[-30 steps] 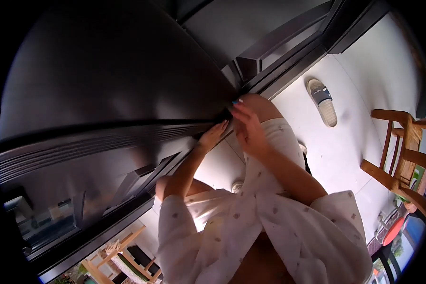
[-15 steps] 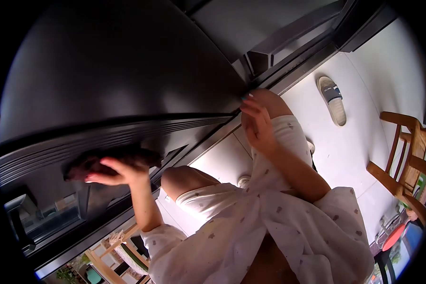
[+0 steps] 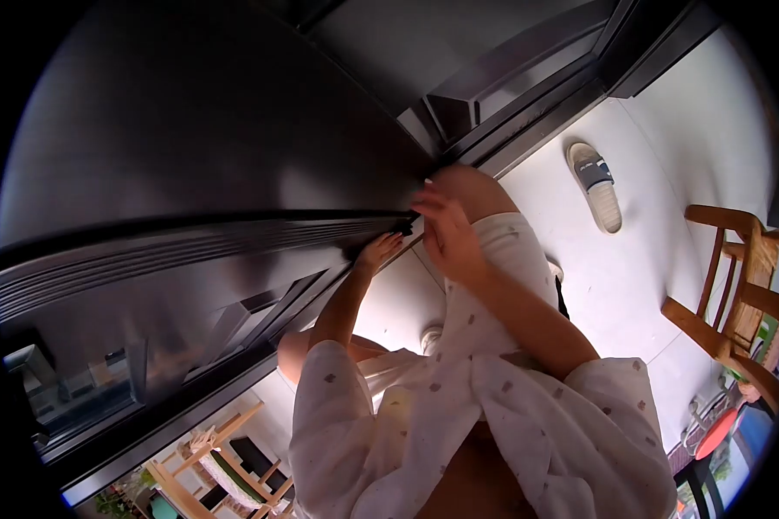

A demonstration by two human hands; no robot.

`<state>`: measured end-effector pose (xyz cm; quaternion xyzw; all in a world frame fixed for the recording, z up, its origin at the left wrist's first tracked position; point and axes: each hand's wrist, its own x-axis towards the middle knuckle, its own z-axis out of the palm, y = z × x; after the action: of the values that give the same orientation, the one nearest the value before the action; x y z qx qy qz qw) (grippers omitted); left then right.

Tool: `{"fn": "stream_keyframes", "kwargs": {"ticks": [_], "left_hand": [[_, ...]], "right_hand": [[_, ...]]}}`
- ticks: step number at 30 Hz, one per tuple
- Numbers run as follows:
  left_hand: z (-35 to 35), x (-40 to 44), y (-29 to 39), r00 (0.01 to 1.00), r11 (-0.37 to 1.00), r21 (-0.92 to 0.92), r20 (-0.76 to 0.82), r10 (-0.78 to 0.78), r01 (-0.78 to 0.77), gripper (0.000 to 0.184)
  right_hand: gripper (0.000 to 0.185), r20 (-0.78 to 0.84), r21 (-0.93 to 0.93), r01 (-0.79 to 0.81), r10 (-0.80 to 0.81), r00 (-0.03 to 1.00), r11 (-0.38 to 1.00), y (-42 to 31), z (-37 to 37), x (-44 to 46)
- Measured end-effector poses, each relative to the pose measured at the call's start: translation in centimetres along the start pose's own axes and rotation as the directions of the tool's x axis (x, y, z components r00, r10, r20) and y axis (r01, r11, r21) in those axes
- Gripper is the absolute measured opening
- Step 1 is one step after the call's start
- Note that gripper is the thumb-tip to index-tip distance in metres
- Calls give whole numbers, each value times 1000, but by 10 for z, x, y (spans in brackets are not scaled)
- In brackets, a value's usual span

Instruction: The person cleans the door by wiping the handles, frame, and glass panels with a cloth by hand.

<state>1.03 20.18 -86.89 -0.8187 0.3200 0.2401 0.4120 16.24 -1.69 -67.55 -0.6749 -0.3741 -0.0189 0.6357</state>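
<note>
My left hand (image 3: pixel 381 251) reaches down to the lower end of the dark door's ridged edge (image 3: pixel 190 251). Its fingers lie over a dark cloth (image 3: pixel 353 252), pressed against the door; most of the cloth is hidden by the hand and blends into the shadow. My right hand (image 3: pixel 448 232) rests by my raised knee (image 3: pixel 472 190), its fingers loosely bent and apart, with nothing seen in them. The fingertips are close to the dark panel (image 3: pixel 234 112), and I cannot tell whether they touch it.
A grey slide sandal (image 3: pixel 595 186) lies on the white tiled floor (image 3: pixel 640 285). To the right stands a wooden chair (image 3: pixel 736 285). A dark threshold (image 3: pixel 537 130) runs along the door's foot. Wooden furniture (image 3: pixel 225 467) shows at lower left.
My left hand has swept with the cloth from the door's left part to the right and down, toward the lower end of the ridged edge. My right hand has shifted slightly left.
</note>
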Motion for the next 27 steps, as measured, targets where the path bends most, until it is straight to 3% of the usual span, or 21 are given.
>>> {"fn": "stream_keyframes", "kwargs": {"ticks": [3, 5, 6, 7, 10, 16, 17, 20, 23, 26, 27], "left_hand": [[5, -14, 4, 992, 997, -28, -102, -71, 69, 61], [-13, -52, -7, 958, 967, -132, -162, -237, 217, 56], [-12, -80, -9, 920, 957, -26, -266, -287, 290, 57], [-20, -110, -12, 945, 961, -5, -184, -271, 275, 56], [-31, -160, -25, 948, 962, 24, -177, -264, 272, 56], [-21, -116, -15, 933, 948, 84, -222, -284, 309, 53], [-17, -99, -13, 927, 957, 11, -250, -279, 291, 53], [17, -35, 16, 995, 996, -2, -33, -89, 89, 55], [18, -31, 21, 970, 974, -158, -157, -185, 160, 55], [-5, -51, 6, 985, 984, -78, -49, -165, 161, 54], [-12, -67, -2, 932, 953, -24, -203, -301, 303, 53]], "right_hand": [[35, 8, -13, 19, -19, 1000, 1000, -1, -2, -2], [35, 2, 1, 6, -6, 1000, 1000, 0, -2, -2], [35, -11, 12, -4, 5, 1000, 1000, 1, -2, -1], [35, -2, 19, -4, 4, 1000, 1000, 0, -2, -2], [35, -12, 28, -30, 31, 999, 999, -3, -2, -2], [34, -19, 26, -24, 25, 1000, 999, -4, 1, -1], [33, -21, 27, -40, 41, 999, 999, -5, 1, -2], [33, -20, -4, -30, 30, 999, 1000, -5, 2, -2], [34, -6, -40, 0, 0, 1000, 999, 0, -1, -4], [35, -7, -15, -35, 35, 999, 999, -5, 3, -7], [36, -8, -12, -85, 85, 996, 996, -4, 2, -4]]}}
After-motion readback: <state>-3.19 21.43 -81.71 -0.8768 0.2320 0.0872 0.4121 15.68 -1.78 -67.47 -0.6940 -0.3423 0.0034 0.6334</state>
